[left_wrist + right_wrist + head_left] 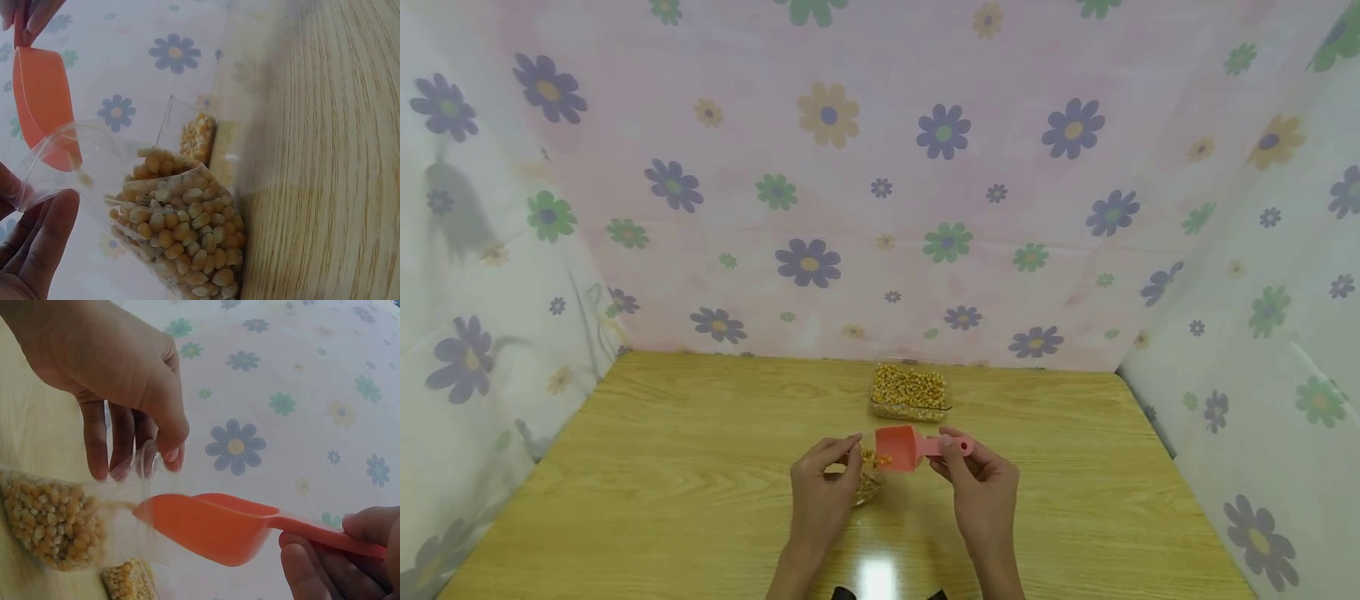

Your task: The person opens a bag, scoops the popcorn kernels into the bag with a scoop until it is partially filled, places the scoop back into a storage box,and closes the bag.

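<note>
My right hand grips the handle of a coral-pink scoop, thumb on top. The scoop is tilted, its lip inside the mouth of a clear plastic bag. A few corn kernels show at the scoop's lip, blurred below it in the left wrist view. Between thumb and fingers, my left hand pinches the upper edge of the bag. Corn kernels fill the lower part of the bag, which stands on the table. In the head view the left hand hides part of the bag.
Beyond the hands, a clear rectangular container holds many corn kernels. It stands on the wood-grain table near the back edge. Flower-patterned sheets hang behind the table and along both sides.
</note>
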Demonstrator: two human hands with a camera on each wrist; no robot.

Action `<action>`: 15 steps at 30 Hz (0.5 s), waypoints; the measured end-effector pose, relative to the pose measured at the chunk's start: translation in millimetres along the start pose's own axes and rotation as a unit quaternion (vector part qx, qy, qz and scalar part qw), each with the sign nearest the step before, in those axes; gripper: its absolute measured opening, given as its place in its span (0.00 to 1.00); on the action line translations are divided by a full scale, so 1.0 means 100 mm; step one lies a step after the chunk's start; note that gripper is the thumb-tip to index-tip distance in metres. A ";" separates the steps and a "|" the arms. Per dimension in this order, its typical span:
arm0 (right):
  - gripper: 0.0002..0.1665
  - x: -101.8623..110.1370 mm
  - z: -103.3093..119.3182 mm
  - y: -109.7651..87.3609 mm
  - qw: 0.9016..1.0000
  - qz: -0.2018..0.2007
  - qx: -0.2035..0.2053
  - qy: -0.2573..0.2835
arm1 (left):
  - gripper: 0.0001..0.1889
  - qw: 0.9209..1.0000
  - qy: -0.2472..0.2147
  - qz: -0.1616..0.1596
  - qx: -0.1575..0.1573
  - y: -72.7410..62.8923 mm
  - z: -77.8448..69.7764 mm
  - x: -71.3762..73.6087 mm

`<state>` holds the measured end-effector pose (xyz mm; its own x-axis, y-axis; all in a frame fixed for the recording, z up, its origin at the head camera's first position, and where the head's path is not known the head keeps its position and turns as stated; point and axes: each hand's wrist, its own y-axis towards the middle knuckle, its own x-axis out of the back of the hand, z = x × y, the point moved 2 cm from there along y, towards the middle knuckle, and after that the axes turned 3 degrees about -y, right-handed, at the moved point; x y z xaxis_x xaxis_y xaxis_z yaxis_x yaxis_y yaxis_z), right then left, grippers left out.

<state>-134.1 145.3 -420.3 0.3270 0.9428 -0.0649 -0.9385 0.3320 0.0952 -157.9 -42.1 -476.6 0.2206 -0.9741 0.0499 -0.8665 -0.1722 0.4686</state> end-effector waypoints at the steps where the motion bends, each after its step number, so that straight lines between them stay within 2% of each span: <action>1: 0.13 0.00 0.01 -0.01 1.000 0.005 0.006 -0.003 | 0.10 1.000 0.000 0.001 0.000 0.00 0.00 0.00; 6: 0.13 -0.01 0.04 -0.02 1.000 0.022 0.016 -0.010 | 0.09 1.000 0.005 0.004 0.006 0.01 -0.01 0.00; 10: 0.12 0.00 0.05 -0.02 1.000 0.020 0.019 -0.015 | 0.09 1.000 0.006 0.002 0.011 0.00 -0.01 0.00; 15: 0.12 0.03 0.07 0.00 0.999 0.012 0.033 -0.005 | 0.09 1.000 0.015 -0.007 0.003 -0.01 -0.01 0.01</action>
<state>-132.3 148.1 -413.4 0.3067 0.9504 -0.0525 -0.9364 0.3111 0.1623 -156.5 -42.9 -475.5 0.2465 -0.9667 0.0691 -0.8655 -0.1875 0.4645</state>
